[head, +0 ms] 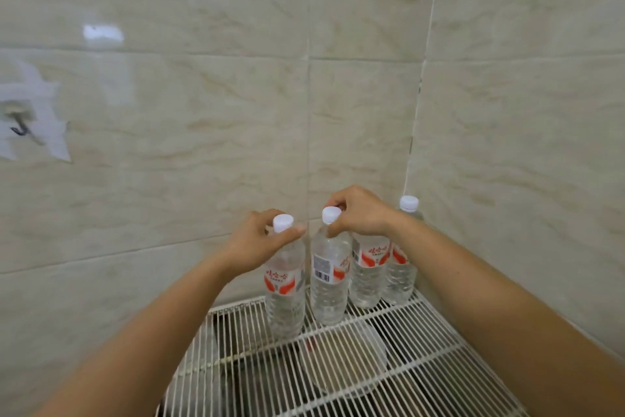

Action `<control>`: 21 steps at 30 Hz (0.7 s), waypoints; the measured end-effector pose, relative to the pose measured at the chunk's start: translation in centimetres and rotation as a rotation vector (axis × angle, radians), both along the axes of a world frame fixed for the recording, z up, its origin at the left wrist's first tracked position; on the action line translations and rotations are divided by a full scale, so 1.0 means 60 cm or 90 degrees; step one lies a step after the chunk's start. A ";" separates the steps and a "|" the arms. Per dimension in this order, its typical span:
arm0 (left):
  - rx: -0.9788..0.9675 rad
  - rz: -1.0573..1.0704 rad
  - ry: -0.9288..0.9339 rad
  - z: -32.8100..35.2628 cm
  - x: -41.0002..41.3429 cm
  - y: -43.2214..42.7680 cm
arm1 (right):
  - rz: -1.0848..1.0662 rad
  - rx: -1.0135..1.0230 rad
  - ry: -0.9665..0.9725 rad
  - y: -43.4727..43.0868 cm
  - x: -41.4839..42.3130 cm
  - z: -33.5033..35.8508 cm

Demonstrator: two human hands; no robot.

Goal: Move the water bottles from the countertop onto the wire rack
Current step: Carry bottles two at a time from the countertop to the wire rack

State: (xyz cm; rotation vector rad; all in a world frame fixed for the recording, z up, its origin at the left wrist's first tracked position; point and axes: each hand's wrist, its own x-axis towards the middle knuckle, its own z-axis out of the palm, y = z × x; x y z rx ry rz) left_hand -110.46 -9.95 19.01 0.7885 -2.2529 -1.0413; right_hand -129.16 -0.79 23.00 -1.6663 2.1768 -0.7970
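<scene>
- The left hand [260, 241] curls thumb and fingers round the neck of the leftmost clear plastic water bottle [284, 291], which has a white cap and a red label. Its base appears to sit on the white wire rack [439, 369].
- The right hand [358, 212] pinches the neck of the second bottle [329, 284], just beside the first and also upright on the rack.
- The third bottle [368, 271] and the fourth bottle [404, 271] stand free toward the tiled corner.
- Step, as I judge it — setting this pair down. Next: release both necks gently so neither tips on the wires, then go back to the counter — not in view — for any left.
</scene>
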 end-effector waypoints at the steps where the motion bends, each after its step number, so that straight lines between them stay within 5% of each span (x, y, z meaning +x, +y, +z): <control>1: 0.107 -0.052 0.007 -0.007 0.011 -0.002 | 0.016 0.025 0.015 0.001 -0.003 0.000; 4: 0.252 -0.138 0.005 -0.041 0.033 -0.005 | 0.061 0.088 0.046 0.002 -0.007 -0.008; 21: 0.102 0.088 0.162 -0.096 -0.034 0.036 | -0.041 0.046 0.101 0.002 0.012 -0.017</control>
